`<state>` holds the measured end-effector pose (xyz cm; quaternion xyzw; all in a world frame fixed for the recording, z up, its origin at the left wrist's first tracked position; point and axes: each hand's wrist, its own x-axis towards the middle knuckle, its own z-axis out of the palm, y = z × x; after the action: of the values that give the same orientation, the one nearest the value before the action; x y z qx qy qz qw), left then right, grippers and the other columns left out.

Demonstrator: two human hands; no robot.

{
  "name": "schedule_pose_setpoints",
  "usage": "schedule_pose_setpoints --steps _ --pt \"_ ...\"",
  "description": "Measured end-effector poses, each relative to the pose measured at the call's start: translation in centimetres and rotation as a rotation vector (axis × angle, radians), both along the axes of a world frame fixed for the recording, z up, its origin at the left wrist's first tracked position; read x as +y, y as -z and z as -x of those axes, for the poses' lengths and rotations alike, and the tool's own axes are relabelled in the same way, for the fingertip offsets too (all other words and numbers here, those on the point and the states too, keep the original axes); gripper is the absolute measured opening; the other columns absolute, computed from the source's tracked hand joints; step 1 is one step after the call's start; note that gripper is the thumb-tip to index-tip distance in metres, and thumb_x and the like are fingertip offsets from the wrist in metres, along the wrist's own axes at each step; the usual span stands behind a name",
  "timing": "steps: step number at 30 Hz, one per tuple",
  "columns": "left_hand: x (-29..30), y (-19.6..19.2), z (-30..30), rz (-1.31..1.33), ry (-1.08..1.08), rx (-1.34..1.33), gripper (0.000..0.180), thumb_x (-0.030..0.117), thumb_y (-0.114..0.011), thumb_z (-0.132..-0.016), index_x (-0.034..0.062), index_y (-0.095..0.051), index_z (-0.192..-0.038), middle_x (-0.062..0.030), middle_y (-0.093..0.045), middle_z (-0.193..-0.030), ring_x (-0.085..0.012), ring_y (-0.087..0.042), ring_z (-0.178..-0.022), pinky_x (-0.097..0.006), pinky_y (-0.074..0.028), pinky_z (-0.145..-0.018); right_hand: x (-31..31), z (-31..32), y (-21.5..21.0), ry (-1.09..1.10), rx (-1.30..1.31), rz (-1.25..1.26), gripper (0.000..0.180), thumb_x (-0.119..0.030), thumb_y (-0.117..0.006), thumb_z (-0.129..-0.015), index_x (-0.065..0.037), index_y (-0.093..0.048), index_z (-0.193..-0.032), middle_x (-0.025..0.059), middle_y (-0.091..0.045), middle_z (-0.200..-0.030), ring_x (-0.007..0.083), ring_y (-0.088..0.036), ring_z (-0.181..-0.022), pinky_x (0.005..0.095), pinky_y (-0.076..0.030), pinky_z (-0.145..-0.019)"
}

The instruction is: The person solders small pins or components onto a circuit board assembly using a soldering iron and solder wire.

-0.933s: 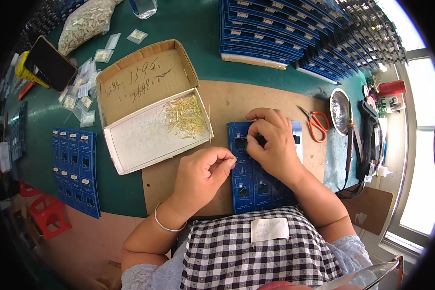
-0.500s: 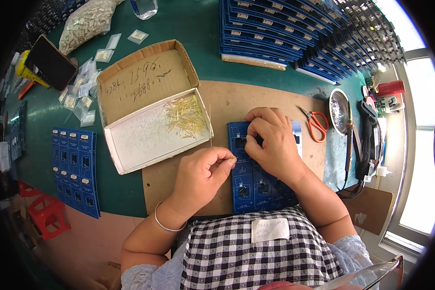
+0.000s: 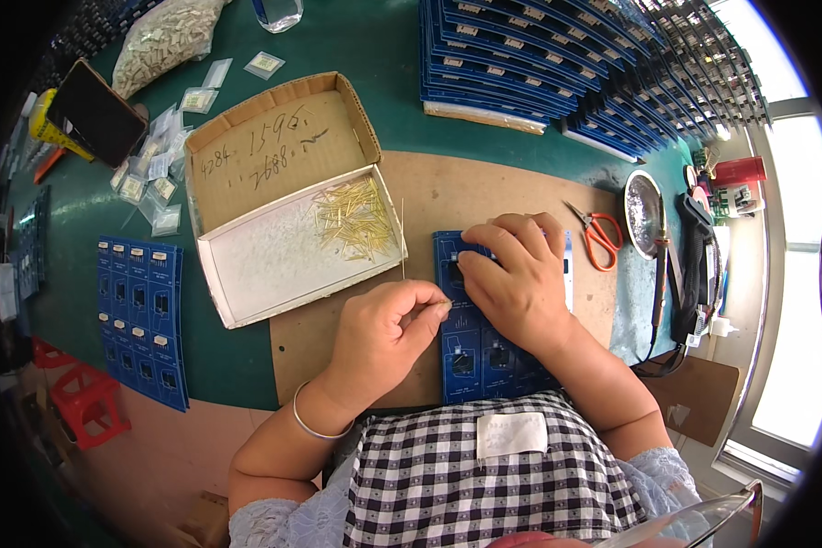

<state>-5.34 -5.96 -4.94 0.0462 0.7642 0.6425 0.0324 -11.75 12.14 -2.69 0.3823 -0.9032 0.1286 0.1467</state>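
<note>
A blue circuit board panel (image 3: pixel 463 361) lies in front of me on a brown board. My left hand (image 3: pixel 384 331) is at its left edge, thumb and forefinger pinched together; what is between them is too small to name. A thin straight strand (image 3: pixel 403 239) stands up beside this hand. My right hand (image 3: pixel 518 283) rests over the panel's upper part, fingers curled and thumb near the forefinger. Whatever those fingertips hold is hidden. Left of the panel, a shallow white box (image 3: pixel 274 274) carries a heap of thin yellowish pins (image 3: pixel 354 219).
Orange-handled cutters (image 3: pixel 601 242), a metal bowl (image 3: pixel 642 215) and a soldering iron (image 3: pixel 659 274) lie to the right. Blue boards (image 3: pixel 511 68) are stacked at the back. Another board panel (image 3: pixel 140 320), small packets (image 3: pixel 160 164) and a dark phone (image 3: pixel 96 119) sit left.
My right hand has shifted slightly, its fingers spreading a little at the top. My left hand stays in its pinch at nearly the same spot.
</note>
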Motion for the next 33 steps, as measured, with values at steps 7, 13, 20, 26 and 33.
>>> schedule_pose_setpoints --steps 7,13,20,26,33 --pt "0.0 -0.1 -0.1 -0.003 0.004 -0.007 0.007 0.002 -0.065 -0.087 -0.0026 -0.064 -0.092 -0.0077 -0.068 -0.079 -0.0086 -0.063 -0.069 -0.021 -0.048 -0.059 0.5 -0.3 0.9 0.05 0.032 0.045 0.014 -0.015 -0.068 -0.068 -0.015 -0.065 -0.082 -0.0018 -0.063 -0.096 0.0181 -0.058 -0.091 0.0409 -0.037 -0.089" --pt "-0.1 -0.1 -0.1 -0.01 0.003 -0.007 0.007 0.003 -0.065 -0.088 -0.0026 -0.064 -0.092 -0.0079 -0.068 -0.08 -0.0091 -0.064 -0.07 -0.021 -0.049 -0.06 0.5 -0.6 0.7 0.073 0.031 -0.002 0.018 -0.016 -0.069 -0.069 -0.015 -0.066 -0.087 -0.0019 -0.063 -0.099 0.0173 -0.058 -0.09 0.042 -0.037 -0.09" --pt "-0.1 -0.2 -0.1 0.01 0.014 -0.001 0.008 0.004 -0.065 -0.088 -0.0021 -0.064 -0.093 -0.0074 -0.068 -0.08 -0.009 -0.063 -0.069 -0.021 -0.048 -0.06 1.1 -2.2 -0.9 0.2 -0.03 -0.251 0.041 -0.041 -0.065 -0.081 -0.016 -0.066 -0.113 0.0025 -0.059 -0.123 0.022 -0.055 -0.105 0.0495 -0.031 -0.102" --pt "0.0 -0.3 -0.1 0.017 0.013 -0.027 0.008 0.005 -0.065 -0.088 -0.0017 -0.065 -0.092 -0.0071 -0.067 -0.079 -0.0092 -0.063 -0.069 -0.021 -0.048 -0.06 1.9 -2.4 -1.5 0.168 -0.164 -0.309 0.062 -0.055 -0.055 -0.083 -0.015 -0.056 -0.13 0.0052 -0.051 -0.136 0.0264 -0.051 -0.115 0.0552 -0.022 -0.109" --pt "0.1 -0.1 -0.1 0.026 0.005 0.016 0.007 0.004 -0.064 -0.088 -0.0017 -0.065 -0.092 -0.0071 -0.067 -0.079 -0.0092 -0.062 -0.069 -0.022 -0.048 -0.06 1.9 -2.5 -1.2 0.081 -0.175 -0.27 0.058 -0.052 -0.057 -0.083 -0.016 -0.058 -0.129 0.005 -0.051 -0.137 0.0265 -0.05 -0.117 0.0559 -0.023 -0.108"
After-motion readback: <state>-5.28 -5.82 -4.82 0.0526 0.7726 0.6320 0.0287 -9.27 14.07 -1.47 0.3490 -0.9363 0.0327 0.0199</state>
